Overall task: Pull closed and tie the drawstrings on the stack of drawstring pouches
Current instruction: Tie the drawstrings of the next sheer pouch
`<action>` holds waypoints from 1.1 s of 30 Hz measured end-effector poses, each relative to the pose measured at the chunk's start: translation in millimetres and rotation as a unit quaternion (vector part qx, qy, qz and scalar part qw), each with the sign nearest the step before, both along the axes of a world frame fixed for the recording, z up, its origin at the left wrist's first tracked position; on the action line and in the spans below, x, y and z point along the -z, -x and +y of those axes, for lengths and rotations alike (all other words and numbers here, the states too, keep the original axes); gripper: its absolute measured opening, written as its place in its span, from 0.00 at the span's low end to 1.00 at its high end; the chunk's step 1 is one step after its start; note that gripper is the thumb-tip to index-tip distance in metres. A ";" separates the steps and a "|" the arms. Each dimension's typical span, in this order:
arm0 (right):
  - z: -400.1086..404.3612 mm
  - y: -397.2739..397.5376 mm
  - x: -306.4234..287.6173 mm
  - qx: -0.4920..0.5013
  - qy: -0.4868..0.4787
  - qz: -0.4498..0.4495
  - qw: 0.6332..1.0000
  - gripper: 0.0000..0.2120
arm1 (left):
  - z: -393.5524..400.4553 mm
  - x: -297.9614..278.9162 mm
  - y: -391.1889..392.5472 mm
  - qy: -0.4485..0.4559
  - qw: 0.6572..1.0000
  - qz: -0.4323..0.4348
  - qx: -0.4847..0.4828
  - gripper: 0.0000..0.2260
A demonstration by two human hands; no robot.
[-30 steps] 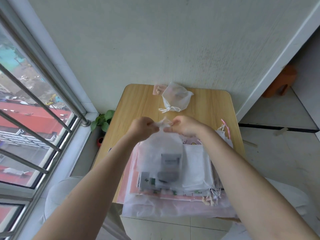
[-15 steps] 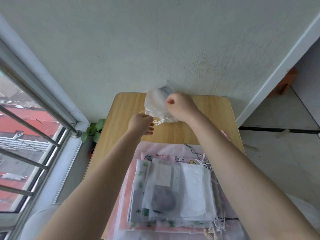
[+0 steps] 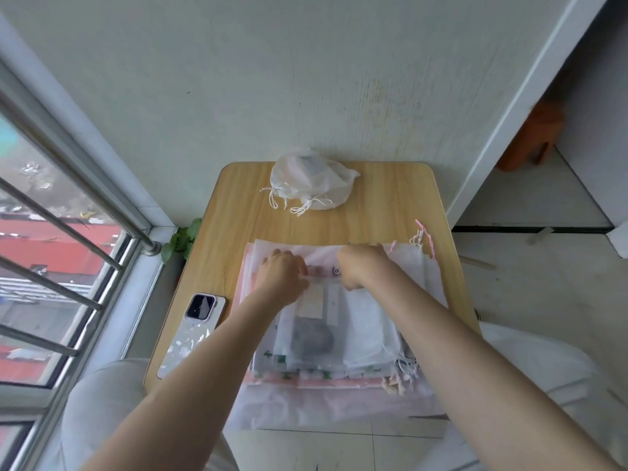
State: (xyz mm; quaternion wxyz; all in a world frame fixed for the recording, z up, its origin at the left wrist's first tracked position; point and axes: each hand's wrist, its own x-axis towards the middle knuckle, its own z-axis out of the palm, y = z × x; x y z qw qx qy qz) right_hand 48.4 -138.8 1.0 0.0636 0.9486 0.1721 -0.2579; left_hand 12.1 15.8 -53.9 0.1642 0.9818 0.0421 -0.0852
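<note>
Head view: both hands, left and right, curl onto top pouch mouth edge at frame centre, grip contents unclear; pouch's long axis runs toward lower frame.

No readable text; small dark print on pink pouch between hands too blurred.
</note>
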 end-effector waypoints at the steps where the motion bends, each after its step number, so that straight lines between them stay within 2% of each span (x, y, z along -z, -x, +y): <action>1: -3.5 2.7 1.2 -0.004 0.010 -0.016 1.000 0.17 | 0.2 0.2 1.5 0.005 1.000 -0.014 -0.016 0.08; 3: -10.3 8.1 1.1 -0.010 0.026 -0.042 0.999 0.20 | 1.9 1.3 5.5 0.011 0.999 -0.021 -0.033 0.12; 5: -14.7 10.7 1.9 -0.015 0.014 -0.062 0.998 0.19 | 2.4 0.1 8.8 0.007 0.999 -0.028 -0.019 0.12; 8: -16.2 12.3 -0.4 -0.035 -0.054 -0.102 0.993 0.13 | -2.4 -8.1 14.4 0.021 0.997 -0.063 0.034 0.15; 10: -16.2 11.2 -3.9 -0.046 -0.116 -0.112 0.986 0.09 | -9.4 -15.1 14.9 0.051 0.995 -0.055 0.067 0.18; 13: -17.2 6.3 -9.9 -0.051 -0.198 -0.130 0.970 0.06 | -15.1 -22.4 9.5 0.083 0.993 -0.029 0.074 0.15; 16: -21.8 -0.3 -12.5 -0.040 -0.247 -0.149 0.957 0.05 | -16.4 -29.1 3.8 0.114 0.992 -0.024 0.041 0.11; 20: -26.8 -1.9 -16.6 -0.052 -0.268 -0.099 0.957 0.03 | -16.5 -29.5 -5.8 0.069 0.993 -0.047 0.082 0.12; 23: -34.4 -4.5 -13.7 -0.031 -0.262 -0.088 0.961 0.02 | -22.2 -35.5 -10.2 0.107 0.991 -0.013 0.080 0.07; 25: -42.7 -6.4 -13.2 0.024 -0.287 -0.083 0.954 0.02 | -31.6 -42.2 -10.4 0.120 0.991 0.003 0.051 0.05; 27: -51.6 -8.1 -16.0 0.086 -0.293 -0.052 0.951 0.11 | -40.9 -46.6 -11.2 0.099 0.995 0.002 0.033 0.06; 29: -59.2 -11.6 -19.1 0.118 -0.247 -0.004 0.962 0.20 | -44.6 -50.6 -11.6 0.065 0.997 0.024 0.022 0.06; 31: -63.9 -13.8 -20.8 0.120 -0.204 0.030 0.971 0.17 | -42.2 -53.4 -13.6 0.030 0.996 0.074 0.029 0.07; 33: -62.0 -14.3 -19.0 0.109 -0.197 0.050 0.973 0.11 | -33.6 -57.9 -11.1 0.040 0.991 0.126 0.019 0.07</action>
